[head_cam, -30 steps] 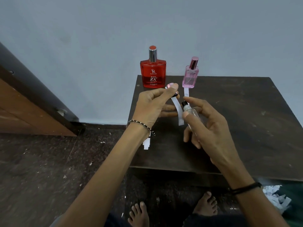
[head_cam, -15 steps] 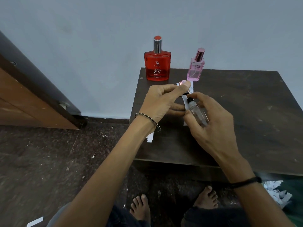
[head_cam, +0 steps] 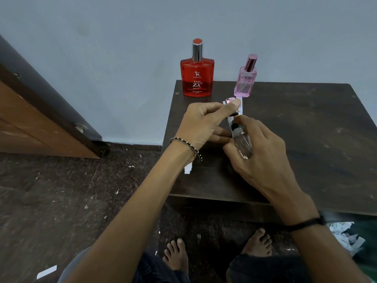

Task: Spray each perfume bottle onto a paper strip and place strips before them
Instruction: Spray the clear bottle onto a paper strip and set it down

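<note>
My left hand [head_cam: 204,123] pinches a white paper strip [head_cam: 230,121] together with a small pink cap [head_cam: 229,100] at its fingertips. My right hand [head_cam: 263,156] grips a small clear perfume bottle [head_cam: 242,144], tilted, with its black nozzle [head_cam: 234,126] right against the strip. At the table's back edge stand a red perfume bottle [head_cam: 196,78] and a pink perfume bottle [head_cam: 244,82]. A second strip [head_cam: 241,105] lies in front of the pink bottle, partly hidden by my left fingers.
The dark wooden table [head_cam: 306,129] stands against a grey wall. More white strip ends [head_cam: 188,168] show under my left wrist near the table's left edge. A wooden door [head_cam: 30,123] is at left. Crumpled paper [head_cam: 346,237] and a paper scrap [head_cam: 47,271] lie on the floor by my bare feet.
My hands have come closer together over the table. The clear bottle's nozzle now sits against the strip, where it was a little apart before.
</note>
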The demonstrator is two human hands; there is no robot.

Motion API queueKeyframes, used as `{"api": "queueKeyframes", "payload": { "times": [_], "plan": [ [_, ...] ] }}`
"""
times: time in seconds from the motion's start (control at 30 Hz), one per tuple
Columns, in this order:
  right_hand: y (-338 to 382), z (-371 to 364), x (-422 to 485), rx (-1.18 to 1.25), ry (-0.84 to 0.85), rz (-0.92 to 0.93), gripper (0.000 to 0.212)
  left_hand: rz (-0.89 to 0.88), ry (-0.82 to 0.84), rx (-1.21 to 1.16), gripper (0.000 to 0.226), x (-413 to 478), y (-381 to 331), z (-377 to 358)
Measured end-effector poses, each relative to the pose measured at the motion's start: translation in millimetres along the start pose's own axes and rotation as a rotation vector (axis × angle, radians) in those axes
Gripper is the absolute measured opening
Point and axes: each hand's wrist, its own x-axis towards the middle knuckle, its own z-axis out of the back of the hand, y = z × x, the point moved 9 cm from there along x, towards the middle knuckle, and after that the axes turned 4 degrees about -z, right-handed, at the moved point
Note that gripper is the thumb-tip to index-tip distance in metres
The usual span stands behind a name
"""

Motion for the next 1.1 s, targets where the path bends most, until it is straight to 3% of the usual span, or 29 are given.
{"api": "queueKeyframes", "payload": {
  "times": [0.33, 0.53, 0.73, 0.87, 1.03, 1.1],
  "plan": [
    [0, 15, 1, 0.058, -0.1, -0.008, 0.041, -0.007, -0.034, -0.005, 0.028, 3, 2, 7],
    [-23, 31, -1, 0.332, -0.139, -0.172, 0.038, -0.009, -0.052, 0.088, 0.031, 8, 2, 11],
    [-45, 18, -5, 0.69, -0.095, -0.393, 0.044, 0.025, -0.039, 0.025, 0.031, 7, 3, 11],
    [-56, 16, -6, 0.825, -0.122, -0.507, 0.037, 0.048, -0.047, -0.045, 0.031, 6, 3, 11],
    [-53, 16, -2, 0.986, -0.106, -0.496, 0.02, 0.085, -0.077, -0.044, 0.029, 8, 5, 15],
    [-52, 16, -2, 0.941, -0.088, -0.474, 0.014, 0.09, -0.074, -0.038, 0.026, 8, 6, 15]
  ]
}}
